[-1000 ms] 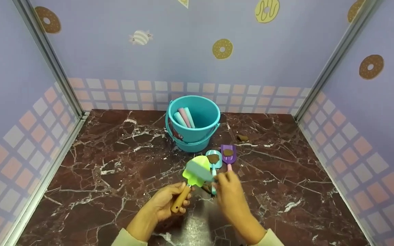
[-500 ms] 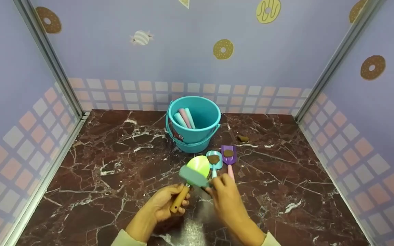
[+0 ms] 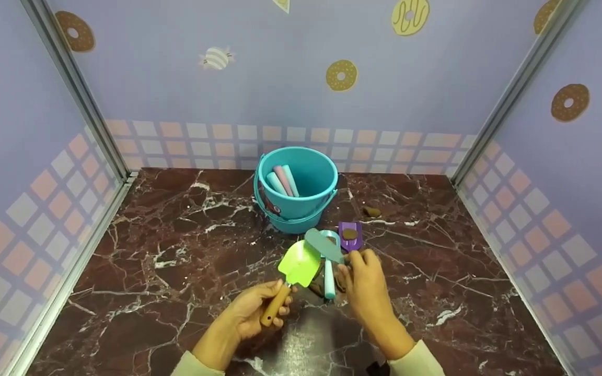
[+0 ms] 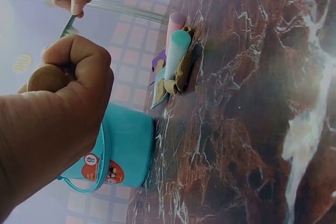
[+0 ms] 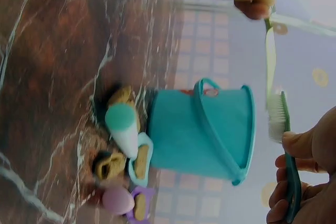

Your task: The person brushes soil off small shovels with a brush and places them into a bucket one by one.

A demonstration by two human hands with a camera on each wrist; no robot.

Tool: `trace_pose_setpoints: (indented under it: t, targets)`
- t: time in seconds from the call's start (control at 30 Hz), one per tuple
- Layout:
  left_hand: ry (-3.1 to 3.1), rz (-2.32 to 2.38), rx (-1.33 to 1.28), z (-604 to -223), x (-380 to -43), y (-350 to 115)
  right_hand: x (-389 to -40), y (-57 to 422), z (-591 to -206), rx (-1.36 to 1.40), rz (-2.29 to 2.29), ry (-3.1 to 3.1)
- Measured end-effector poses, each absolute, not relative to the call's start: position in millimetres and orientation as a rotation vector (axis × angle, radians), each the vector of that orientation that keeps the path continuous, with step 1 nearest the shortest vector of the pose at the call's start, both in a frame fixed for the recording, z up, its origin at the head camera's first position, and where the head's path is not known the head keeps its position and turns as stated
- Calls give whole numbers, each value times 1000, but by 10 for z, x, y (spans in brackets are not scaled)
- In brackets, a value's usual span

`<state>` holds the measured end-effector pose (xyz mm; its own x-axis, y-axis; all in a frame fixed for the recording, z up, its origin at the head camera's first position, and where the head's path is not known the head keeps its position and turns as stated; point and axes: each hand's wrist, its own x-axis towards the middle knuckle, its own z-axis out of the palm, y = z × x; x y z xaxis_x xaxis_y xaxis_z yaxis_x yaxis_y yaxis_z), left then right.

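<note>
My left hand [image 3: 251,310] grips the yellow-brown handle of a bright green toy shovel [image 3: 301,263], its blade held up above the table. The right hand [image 3: 368,284] holds a grey-green brush [image 3: 323,245] by its handle. In the right wrist view the brush's white bristles [image 5: 276,121] face the shovel's blade [image 5: 271,61], right at its far end. Beneath lie a light-blue shovel [image 3: 329,279], partly covered by the brush, and a purple shovel [image 3: 357,244]. A brown lump [image 3: 349,234] rests in the purple scoop.
A turquoise bucket [image 3: 296,223] stands behind the shovels, with pink and pale-blue handles [image 3: 283,180] sticking up inside. More brown pieces [image 3: 315,286] lie beside the light-blue handle, and another brown piece [image 3: 371,211] lies right of the bucket. Patterned walls [image 3: 280,104] close in the marble-look table [image 3: 191,271].
The brush swings down and left across the green blade, then moves back up and right to the blade's upper right edge. The left hand stays almost in place while the green blade's angle shifts.
</note>
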<state>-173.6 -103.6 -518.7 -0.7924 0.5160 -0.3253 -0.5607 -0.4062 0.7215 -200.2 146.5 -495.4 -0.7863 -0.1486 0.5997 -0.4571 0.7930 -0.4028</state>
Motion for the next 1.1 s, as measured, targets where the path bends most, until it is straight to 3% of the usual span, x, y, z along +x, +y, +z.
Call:
trace_pose_setpoints:
  t: [0.27, 0.6, 0.83, 1.1]
  targets:
    - [1134, 2238, -141, -5178, -1724, -1036, -1747, 1251, -4992, 698, 783, -2425]
    - [1169, 2189, -54, -5186, -1705, -1053, -2040, 1521, -4996, 417, 739, -2479]
    - [1144, 2207, -68, -5213, -1715, -1063, -1987, 1492, -4997, 445, 736, -2414]
    - [1159, 2221, -97, -5218, -1706, -1056, -1765, 1284, -5095, 664, 851, -2499]
